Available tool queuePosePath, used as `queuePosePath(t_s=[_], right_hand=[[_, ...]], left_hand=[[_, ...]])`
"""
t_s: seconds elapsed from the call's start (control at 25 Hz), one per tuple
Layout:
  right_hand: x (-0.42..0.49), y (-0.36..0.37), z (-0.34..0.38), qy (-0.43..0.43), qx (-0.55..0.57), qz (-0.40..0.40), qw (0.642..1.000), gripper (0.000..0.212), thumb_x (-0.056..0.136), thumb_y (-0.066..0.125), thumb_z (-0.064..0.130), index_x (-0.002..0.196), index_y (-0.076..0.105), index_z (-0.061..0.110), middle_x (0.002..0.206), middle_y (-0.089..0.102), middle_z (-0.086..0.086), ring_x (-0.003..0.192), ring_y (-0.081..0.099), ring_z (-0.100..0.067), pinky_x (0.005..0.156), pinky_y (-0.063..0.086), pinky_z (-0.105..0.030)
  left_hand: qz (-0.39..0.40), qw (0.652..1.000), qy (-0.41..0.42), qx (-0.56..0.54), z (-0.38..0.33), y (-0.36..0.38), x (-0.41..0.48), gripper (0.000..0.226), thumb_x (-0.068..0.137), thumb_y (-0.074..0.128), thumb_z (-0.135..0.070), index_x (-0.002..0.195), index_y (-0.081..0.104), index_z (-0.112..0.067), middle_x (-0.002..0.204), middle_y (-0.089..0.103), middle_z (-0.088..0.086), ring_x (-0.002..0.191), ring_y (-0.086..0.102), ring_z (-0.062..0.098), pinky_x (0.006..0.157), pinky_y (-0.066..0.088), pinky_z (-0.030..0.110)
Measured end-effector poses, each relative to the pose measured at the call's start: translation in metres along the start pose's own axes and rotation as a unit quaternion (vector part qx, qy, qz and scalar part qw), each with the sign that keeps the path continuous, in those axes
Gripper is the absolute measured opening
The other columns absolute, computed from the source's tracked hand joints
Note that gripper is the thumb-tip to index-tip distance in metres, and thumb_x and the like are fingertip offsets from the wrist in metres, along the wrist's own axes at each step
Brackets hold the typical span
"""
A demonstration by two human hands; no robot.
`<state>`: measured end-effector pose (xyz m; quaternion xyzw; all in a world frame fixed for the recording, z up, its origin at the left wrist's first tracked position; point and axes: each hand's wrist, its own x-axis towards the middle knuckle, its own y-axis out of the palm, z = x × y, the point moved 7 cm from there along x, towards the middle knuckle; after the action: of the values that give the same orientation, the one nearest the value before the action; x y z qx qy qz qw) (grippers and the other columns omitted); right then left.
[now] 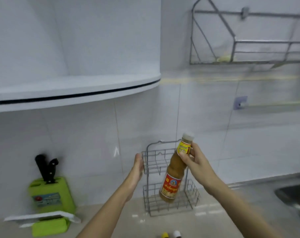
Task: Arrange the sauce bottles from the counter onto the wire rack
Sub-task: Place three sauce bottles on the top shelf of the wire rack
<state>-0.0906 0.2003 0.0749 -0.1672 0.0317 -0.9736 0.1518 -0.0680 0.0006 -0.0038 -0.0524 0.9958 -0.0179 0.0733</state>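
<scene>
In front of the tiled wall, our right hand (194, 162) pinches the bottle (173, 174) by its neck, fingers closed around the yellow neck label just under the white cap. The bottle hangs tilted, its base over the lower basket of the rack (164, 182) and not yet resting on the wires; gripping it high probably keeps our fingers clear of the basket's front rail as it goes in. Our left hand (138, 164) is open and flat against the rack's upper left edge, likely steadying the light frame, which stands on the tabletop (125, 225) leaning at the wall. Both baskets look empty. Two more caps (170, 235), one yellow and one white, peek in at the bottom edge, so more bottles seem to wait.
</scene>
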Motion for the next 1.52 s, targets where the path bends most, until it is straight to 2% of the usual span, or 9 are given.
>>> queuePosePath(t_s=[0.24,0.4,0.56,0.64,0.8,1.0,1.2,1.36,1.52], right_hand=[[0.076,0.010,0.069,-0.103,-0.075,-0.004,0.992,0.034,0.094,0.055,0.020,0.126,0.044,0.017,0.108,0.063,0.002,0.103,0.063,-0.024,0.087,0.054,-0.040],[0.099,0.035,0.053,-0.107,-0.130,-0.015,0.986,0.028,0.094,0.055,0.021,0.120,0.044,0.019,0.107,0.063,-0.002,0.096,0.062,-0.017,0.084,0.053,-0.036],[0.103,0.063,0.022,-0.098,-0.175,0.041,0.979,0.026,0.094,0.055,0.021,0.115,0.040,0.025,0.102,0.061,0.001,0.089,0.062,-0.014,0.077,0.052,-0.031],[0.101,0.071,0.010,-0.088,-0.152,0.074,0.982,0.029,0.094,0.055,0.020,0.117,0.040,0.024,0.105,0.062,-0.001,0.095,0.064,-0.019,0.082,0.055,-0.037],[0.098,0.076,-0.001,-0.039,-0.087,0.115,0.989,0.034,0.093,0.058,0.024,0.124,0.044,0.018,0.106,0.062,0.007,0.101,0.064,-0.015,0.079,0.054,-0.020],[0.075,0.085,-0.033,0.012,-0.110,0.125,0.986,0.044,0.092,0.051,0.042,0.128,0.046,0.016,0.117,0.061,0.002,0.104,0.059,-0.004,0.078,0.047,-0.014],[0.079,0.088,-0.040,0.037,-0.063,0.148,0.986,0.059,0.086,0.048,0.051,0.134,0.041,0.016,0.127,0.058,-0.002,0.114,0.056,-0.011,0.093,0.047,-0.025],[0.073,0.085,-0.035,0.028,-0.133,0.182,0.974,0.050,0.094,0.048,0.041,0.135,0.039,0.014,0.131,0.054,-0.002,0.117,0.053,-0.012,0.097,0.044,-0.026],[0.036,0.044,-0.020,-0.114,-0.299,0.041,0.947,0.039,0.097,0.047,0.035,0.127,0.050,0.011,0.119,0.054,0.006,0.112,0.050,-0.006,0.095,0.039,-0.024]], left_hand=[[0.010,0.991,-0.021,-0.128,0.010,-0.009,0.008,0.084,0.088,0.008,-0.068,0.147,0.029,-0.012,0.156,0.032,0.003,0.145,0.027,0.016,0.124,0.012,0.034],[0.027,0.985,-0.029,-0.169,0.009,-0.009,0.012,0.082,0.090,0.009,-0.065,0.147,0.028,-0.009,0.156,0.030,0.005,0.145,0.026,0.018,0.122,0.012,0.032],[0.043,0.984,-0.033,-0.173,0.017,-0.010,0.016,0.094,0.078,0.018,-0.073,0.148,0.024,-0.010,0.158,0.026,0.003,0.146,0.024,0.015,0.124,0.010,0.032],[0.041,0.986,-0.031,-0.157,0.020,-0.013,0.017,0.098,0.075,0.018,-0.075,0.149,0.023,-0.012,0.159,0.025,0.002,0.146,0.022,0.013,0.124,0.009,0.033],[0.042,0.992,-0.025,-0.117,0.021,-0.009,0.017,0.094,0.077,0.013,-0.076,0.150,0.020,-0.017,0.159,0.023,-0.001,0.146,0.021,0.010,0.124,0.008,0.032],[0.045,0.996,-0.015,-0.076,0.026,-0.007,0.016,0.096,0.076,0.013,-0.081,0.151,0.017,-0.022,0.161,0.019,-0.004,0.147,0.018,0.007,0.124,0.006,0.033],[0.045,0.998,-0.003,-0.052,0.021,-0.004,0.017,0.087,0.081,0.009,-0.077,0.151,0.017,-0.025,0.161,0.019,-0.005,0.147,0.017,0.007,0.124,0.007,0.034],[0.050,0.997,-0.009,-0.055,0.016,-0.004,0.013,0.083,0.086,0.007,-0.072,0.151,0.015,-0.022,0.161,0.015,-0.003,0.148,0.015,0.009,0.124,0.006,0.033],[0.011,0.991,-0.103,0.081,0.056,-0.043,0.007,0.082,0.087,0.033,-0.070,0.151,0.016,-0.020,0.161,0.015,-0.003,0.148,0.018,0.016,0.123,0.014,0.039]])
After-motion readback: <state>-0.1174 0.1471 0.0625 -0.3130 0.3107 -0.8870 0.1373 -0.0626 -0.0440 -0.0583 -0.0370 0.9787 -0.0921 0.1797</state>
